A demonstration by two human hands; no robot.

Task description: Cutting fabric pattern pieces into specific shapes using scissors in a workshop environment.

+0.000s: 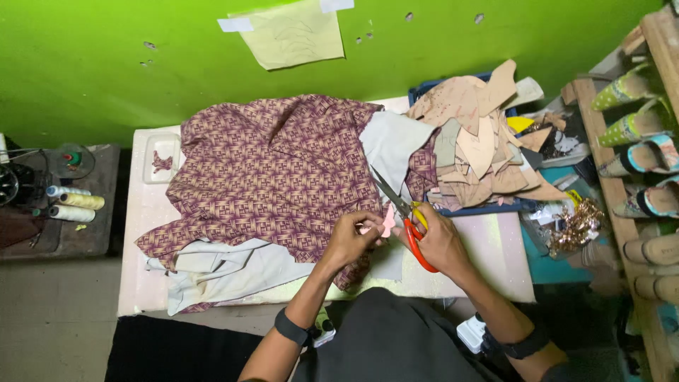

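Green wall [438, 56], white table [495, 247], patterned fabric [269, 170] spread across it

Bright even overhead light, dim blurred edges

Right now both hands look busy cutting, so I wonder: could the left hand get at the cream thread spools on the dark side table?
Probably not: the left hand pinches a small pink piece, and the cream thread spools lie far across the patterned maroon fabric.
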